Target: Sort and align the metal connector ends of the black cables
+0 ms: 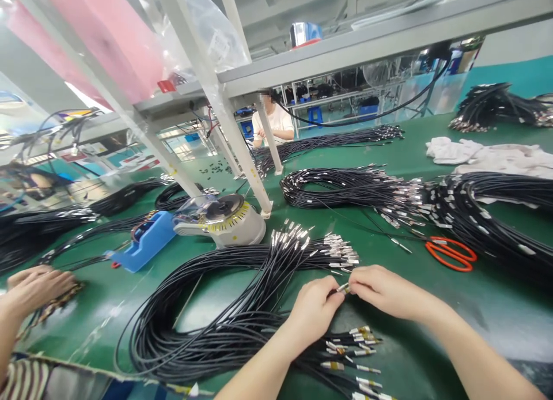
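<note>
The green table top (pixel 488 313) is smooth and shiny. The black cables (pixel 151 325) look smooth and rubbery. The blue tape holder (pixel 147 247) looks plastic. The white cloth (pixel 488 156) looks soft and wrinkly.

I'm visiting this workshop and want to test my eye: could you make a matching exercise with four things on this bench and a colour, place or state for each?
Things
1. Tape dispenser
2. Cloth
3. Cable tip
4. Round-topped machine

Descriptions
A. Pale, with yellow marks around its top
B. Held between the left hand and the right hand
C. Blue
D. White, lying crumpled toward the right side of the view

Right pairs: 1-C, 2-D, 3-B, 4-A
</note>
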Available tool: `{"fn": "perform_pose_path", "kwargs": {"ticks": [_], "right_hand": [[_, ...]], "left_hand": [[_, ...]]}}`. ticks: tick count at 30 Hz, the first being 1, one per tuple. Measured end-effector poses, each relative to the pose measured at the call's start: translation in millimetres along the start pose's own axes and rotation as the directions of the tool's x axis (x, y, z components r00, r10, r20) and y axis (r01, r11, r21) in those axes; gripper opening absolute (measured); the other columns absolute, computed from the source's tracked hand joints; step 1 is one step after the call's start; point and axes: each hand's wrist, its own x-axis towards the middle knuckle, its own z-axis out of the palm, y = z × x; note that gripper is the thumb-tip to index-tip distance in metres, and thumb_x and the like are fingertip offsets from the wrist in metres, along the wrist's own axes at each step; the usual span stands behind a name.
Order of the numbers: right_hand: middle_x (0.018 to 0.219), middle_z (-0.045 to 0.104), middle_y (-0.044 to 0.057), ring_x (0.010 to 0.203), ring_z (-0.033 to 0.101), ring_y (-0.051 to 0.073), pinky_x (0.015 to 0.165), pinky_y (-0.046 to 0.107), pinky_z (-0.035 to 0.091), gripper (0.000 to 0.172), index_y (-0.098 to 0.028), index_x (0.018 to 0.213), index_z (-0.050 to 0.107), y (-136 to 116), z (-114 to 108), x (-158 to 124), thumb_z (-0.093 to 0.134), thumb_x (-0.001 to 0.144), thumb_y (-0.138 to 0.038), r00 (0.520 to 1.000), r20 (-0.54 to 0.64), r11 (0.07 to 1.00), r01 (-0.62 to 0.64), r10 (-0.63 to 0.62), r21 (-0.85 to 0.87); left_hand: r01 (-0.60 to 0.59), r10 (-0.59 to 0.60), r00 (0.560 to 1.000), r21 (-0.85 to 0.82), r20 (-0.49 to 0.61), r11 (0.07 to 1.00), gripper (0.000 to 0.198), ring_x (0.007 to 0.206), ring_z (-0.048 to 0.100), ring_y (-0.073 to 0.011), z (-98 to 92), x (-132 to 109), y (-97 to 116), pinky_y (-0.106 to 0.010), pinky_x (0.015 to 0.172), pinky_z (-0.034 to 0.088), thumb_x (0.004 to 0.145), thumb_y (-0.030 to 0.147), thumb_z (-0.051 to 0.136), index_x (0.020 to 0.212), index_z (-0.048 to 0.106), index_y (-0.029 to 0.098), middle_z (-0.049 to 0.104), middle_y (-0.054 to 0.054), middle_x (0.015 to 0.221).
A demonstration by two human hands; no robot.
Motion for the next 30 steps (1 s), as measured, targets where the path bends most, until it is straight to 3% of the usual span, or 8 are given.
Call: {"fn": "perform_pose_path", "kwargs": {"ticks": [7,14,21,30], "right_hand": [[0.064,0.056,0.001,0.061,0.05,0.015,0.059,0.026,0.039,0.028,-0.02,0.064,0.045,-7.7,4.2,0.4,0.031,0.089,-0.016,0.993,0.095,0.995,-0.079,0.073,0.06],[0.068,0.052,0.0,0.065,0.048,0.016,0.061,0.027,0.039,0.028,-0.021,0.067,0.038,-5.2,13.8,3.0,0.027,0.093,-0.021,0.995,0.077,0.993,-0.074,0.067,0.093],[0.074,0.054,0.002,0.069,0.05,0.017,0.066,0.029,0.041,0.026,-0.021,0.071,0.041,-11.0,21.1,2.9,0.027,0.093,-0.02,0.996,0.054,0.99,-0.077,0.071,0.12],[0.072,0.056,0.003,0.067,0.052,0.016,0.064,0.027,0.041,0.028,-0.02,0.07,0.045,-12.7,29.7,6.8,0.027,0.091,-0.016,0.998,-0.012,0.987,-0.061,0.063,0.15]], "left_hand": [[0.045,-0.042,0.999,-0.127,0.022,0.991,0.02,0.053,0.046,-0.0115,3.4,2.1,1.4,-0.022,0.055,0.03,0.079,0.021,0.048,0.059,0.051,0.019,0.051,0.005,0.051],[0.072,-0.07,0.997,-0.279,0.018,0.958,0.017,0.051,0.05,-0.0107,9.8,-0.1,-6.0,-0.021,0.055,0.034,0.08,0.02,0.045,0.065,0.052,0.02,0.053,0.006,0.052],[0.002,-0.017,0.99,-0.111,-0.138,0.994,0.021,0.056,0.049,-0.0128,15.2,-6.4,-6.0,-0.023,0.056,0.031,0.083,0.019,0.043,0.062,0.044,0.02,0.053,0.002,0.059],[0.067,-0.091,0.99,-0.208,-0.108,0.976,0.021,0.05,0.051,-0.0121,19.7,-6.6,-8.7,-0.022,0.052,0.034,0.08,0.019,0.044,0.059,0.047,0.019,0.057,0.002,0.054]]}}
